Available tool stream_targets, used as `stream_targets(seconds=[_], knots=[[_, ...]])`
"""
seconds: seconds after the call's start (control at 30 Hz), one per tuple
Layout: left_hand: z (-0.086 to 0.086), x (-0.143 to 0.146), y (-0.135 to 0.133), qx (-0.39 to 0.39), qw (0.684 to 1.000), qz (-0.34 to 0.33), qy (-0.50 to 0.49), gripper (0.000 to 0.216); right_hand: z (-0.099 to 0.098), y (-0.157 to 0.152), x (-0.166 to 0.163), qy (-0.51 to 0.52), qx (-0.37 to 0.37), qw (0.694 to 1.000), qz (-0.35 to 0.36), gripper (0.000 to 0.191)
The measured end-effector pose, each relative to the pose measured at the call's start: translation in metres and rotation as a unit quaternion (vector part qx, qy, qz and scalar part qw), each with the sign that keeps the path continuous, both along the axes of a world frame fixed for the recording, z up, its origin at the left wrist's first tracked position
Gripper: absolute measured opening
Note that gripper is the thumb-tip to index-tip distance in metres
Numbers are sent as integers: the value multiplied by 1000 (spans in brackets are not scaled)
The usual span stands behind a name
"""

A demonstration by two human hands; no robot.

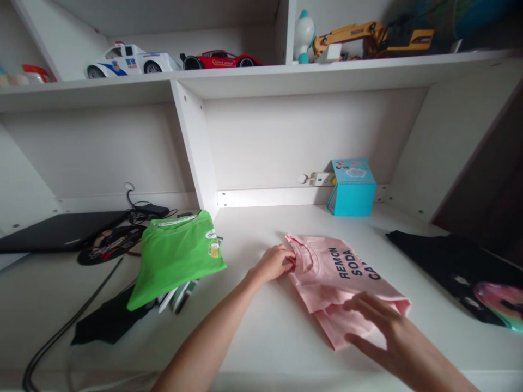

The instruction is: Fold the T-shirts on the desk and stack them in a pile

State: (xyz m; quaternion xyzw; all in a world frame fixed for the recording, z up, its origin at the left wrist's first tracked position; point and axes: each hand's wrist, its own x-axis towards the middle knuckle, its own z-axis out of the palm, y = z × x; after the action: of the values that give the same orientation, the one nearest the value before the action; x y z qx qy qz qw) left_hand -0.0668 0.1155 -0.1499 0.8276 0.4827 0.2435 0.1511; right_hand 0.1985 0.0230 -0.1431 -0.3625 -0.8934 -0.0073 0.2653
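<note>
A pink T-shirt (327, 272) with dark lettering lies partly folded on the white desk (253, 337). At its collar end, my left hand (274, 262) pinches the edge of the cloth between closed fingers. Over the near lower part of the shirt hovers my right hand (373, 326), its fingers spread and thumb apart, holding nothing; whether its fingertips touch the cloth I cannot tell. To the left rests a folded green T-shirt (180, 250) on top of other items. A black garment (453, 272) with a colourful print lies at the right.
A blue desk calendar (354, 190) stands at the back by a power socket (323, 179). On the left are a black laptop (61, 231), a charger (151, 209), a dark cloth (110, 318) and a cable (73, 321). Toy vehicles (223, 60) line the shelf above.
</note>
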Motion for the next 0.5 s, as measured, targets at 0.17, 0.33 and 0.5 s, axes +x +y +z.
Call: stream_targets(seconds=[0.17, 0.33, 0.5], knots=[[-2, 10, -4, 54, 998, -14, 40, 20, -12, -17, -31, 1, 23, 1000, 5, 21], [16, 11, -19, 60, 995, 39, 75, 21, 20, -5, -1, 172, -129, 974, -73, 30], [75, 15, -53, 84, 992, 87, 41, 24, 75, 5, 42, 430, -165, 882, -103, 19]])
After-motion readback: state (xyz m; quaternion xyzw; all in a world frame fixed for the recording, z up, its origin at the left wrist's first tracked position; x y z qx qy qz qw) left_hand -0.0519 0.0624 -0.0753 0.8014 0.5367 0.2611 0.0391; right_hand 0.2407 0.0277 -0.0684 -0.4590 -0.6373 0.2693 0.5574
